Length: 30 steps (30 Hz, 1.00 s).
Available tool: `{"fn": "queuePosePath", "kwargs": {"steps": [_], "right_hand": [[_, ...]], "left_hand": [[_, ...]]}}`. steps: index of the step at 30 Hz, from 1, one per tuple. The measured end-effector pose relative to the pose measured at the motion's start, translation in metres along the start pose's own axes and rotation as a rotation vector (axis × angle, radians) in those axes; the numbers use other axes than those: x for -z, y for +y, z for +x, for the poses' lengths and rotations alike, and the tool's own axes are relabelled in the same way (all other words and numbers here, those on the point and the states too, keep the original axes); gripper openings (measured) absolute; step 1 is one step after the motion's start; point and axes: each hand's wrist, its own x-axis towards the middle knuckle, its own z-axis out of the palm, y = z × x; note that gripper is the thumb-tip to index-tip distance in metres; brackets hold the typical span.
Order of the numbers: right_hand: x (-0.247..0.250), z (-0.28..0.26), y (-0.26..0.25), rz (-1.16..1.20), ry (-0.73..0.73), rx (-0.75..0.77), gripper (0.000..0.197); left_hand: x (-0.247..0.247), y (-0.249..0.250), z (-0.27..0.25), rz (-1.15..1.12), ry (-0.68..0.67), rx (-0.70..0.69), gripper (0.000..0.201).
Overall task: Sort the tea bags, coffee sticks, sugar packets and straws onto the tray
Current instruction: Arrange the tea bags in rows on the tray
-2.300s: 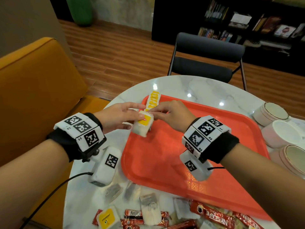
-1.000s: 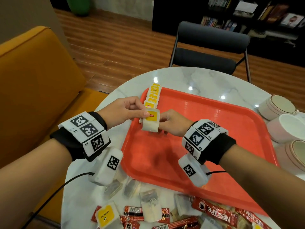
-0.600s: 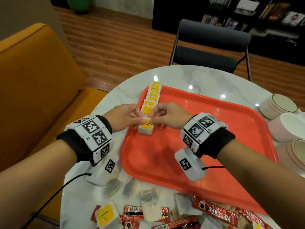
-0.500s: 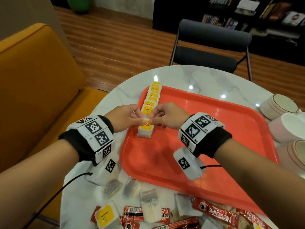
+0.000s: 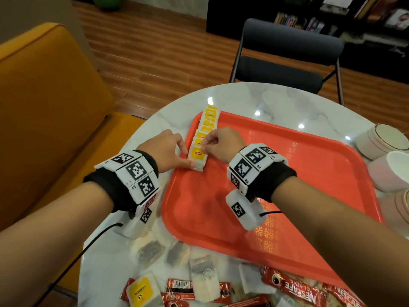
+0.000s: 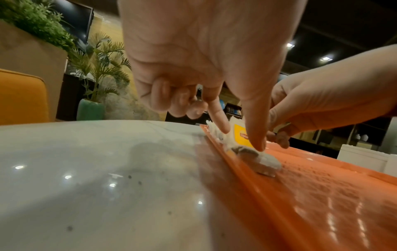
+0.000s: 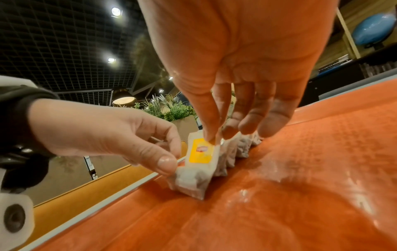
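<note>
A red plastic tray (image 5: 309, 173) sits on a round white marble table (image 5: 287, 100). Along the tray's left edge runs a row of tea bags (image 5: 209, 120) with yellow labels, overlapping one another from the far corner toward the person. The nearest one, a Lipton tea bag (image 5: 197, 156), lies at the near end of that row, its top leaning on the bag behind it and its lower end on the tray floor.

Both hands meet at this bag. The left hand (image 5: 166, 151) reaches in from over the tray's left rim; the left wrist view shows its thumb and index finger stretched down to the bag's left side and lower end, the other fingers curled into the palm. The right hand (image 5: 221, 144) comes from over the tray; in the right wrist view its thumb and index finger close narrowly on the bag's upper right edge at the yellow label, with the remaining fingers loosely bent over the bags behind.

On the table at the near edge, outside the tray, lies an unsorted heap: several plain tea bags (image 5: 204, 282) with strings, a yellow-labelled MOMENT tea bag (image 5: 141, 291), and red Nescafe coffee sticks (image 5: 294, 293). At the right edge of the table stand white cups (image 5: 385, 140), touching or just beside the tray's right rim. A dark chair (image 5: 287, 54) stands behind the table and an orange sofa (image 5: 44, 96) to the left.
</note>
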Motion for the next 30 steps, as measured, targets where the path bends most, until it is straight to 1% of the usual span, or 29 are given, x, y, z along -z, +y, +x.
{"fn": "queuePosePath", "kwargs": {"steps": [3,5,10,15,18,20,23,26,30], "right_hand": [[-0.001,0.003,0.0,-0.019,0.003,-0.003,0.012],[-0.002,0.004,0.0,-0.02,0.011,-0.008,0.012],[-0.005,0.005,0.001,-0.017,0.026,-0.01,0.012],[-0.008,0.004,0.003,-0.007,0.063,-0.004,0.012],[-0.006,-0.001,0.004,0.004,0.065,0.001,0.018],[-0.001,-0.009,0.004,-0.012,0.065,0.022,0.022],[0.007,-0.028,0.005,-0.066,0.046,0.066,0.022],[0.013,-0.054,0.004,-0.139,-0.023,0.106,0.02],[0.016,-0.093,-0.001,-0.193,-0.112,0.164,0.017]], "left_hand": [[0.001,0.005,0.0,0.068,-0.05,0.033,0.032],[0.001,0.008,0.0,0.097,-0.059,0.036,0.032],[0.001,0.015,-0.001,0.181,-0.046,0.03,0.035],[0.0,0.017,0.0,0.191,-0.032,0.042,0.034],[0.0,0.016,-0.002,0.19,-0.046,0.045,0.036],[0.001,0.014,-0.005,0.178,-0.038,0.039,0.038],[0.005,0.012,-0.014,0.15,-0.012,0.026,0.035],[0.013,0.011,-0.03,0.163,-0.007,-0.008,0.031],[0.021,0.013,-0.062,0.2,-0.044,-0.066,0.021]]}}
